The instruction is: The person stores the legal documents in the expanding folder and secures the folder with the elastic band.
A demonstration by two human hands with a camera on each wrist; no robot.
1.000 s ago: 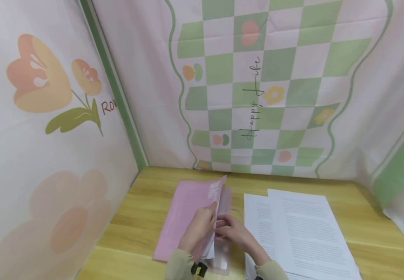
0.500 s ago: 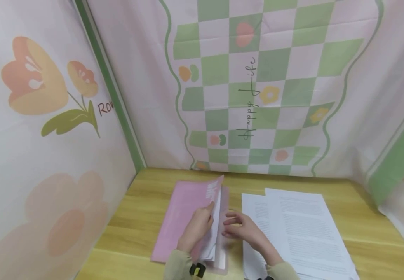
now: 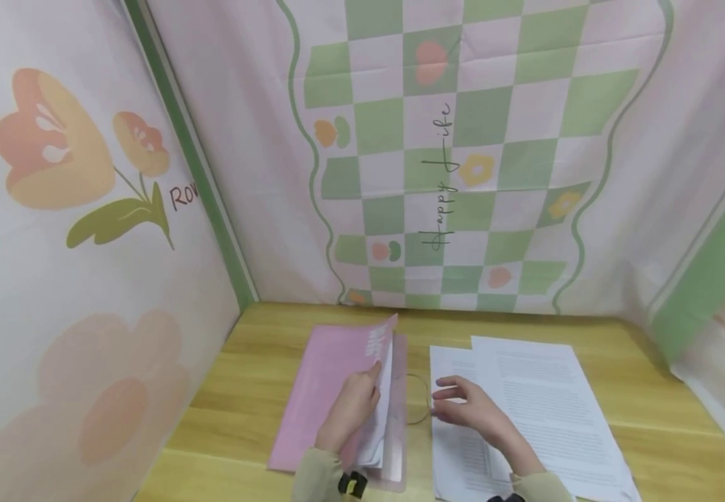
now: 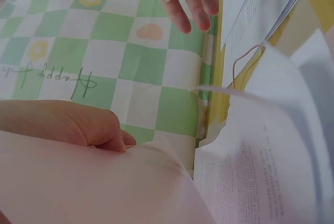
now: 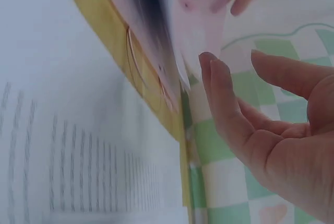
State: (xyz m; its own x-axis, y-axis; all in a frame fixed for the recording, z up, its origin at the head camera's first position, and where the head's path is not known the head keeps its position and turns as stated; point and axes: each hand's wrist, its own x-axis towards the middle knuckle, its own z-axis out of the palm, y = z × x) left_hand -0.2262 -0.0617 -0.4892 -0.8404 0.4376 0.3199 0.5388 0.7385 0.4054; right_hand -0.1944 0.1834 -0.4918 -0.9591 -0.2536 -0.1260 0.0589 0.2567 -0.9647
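Note:
A pink document folder (image 3: 315, 390) lies on the table with its front cover lifted along the right side. White sheets (image 3: 371, 446) show between its covers. My left hand (image 3: 351, 404) pinches the cover's raised edge, thumb and fingers on either side of it; in the left wrist view, this hand (image 4: 68, 122) is at the pale cover. A thin cord loop (image 3: 428, 397) sticks out from the folder's right side. My right hand (image 3: 472, 411), fingers apart and slightly bent, hovers at the left part of the printed sheets (image 3: 551, 404) and holds nothing.
The printed sheets lie in two overlapping piles right of the folder on the wooden table (image 3: 212, 418). Behind the table hangs a green checked curtain (image 3: 450, 209); a flowered curtain (image 3: 86, 279) closes off the left side.
My right hand has left the folder's open side and moved right to the printed sheets, uncovering the cord loop. My left hand keeps its grip on the cover edge.

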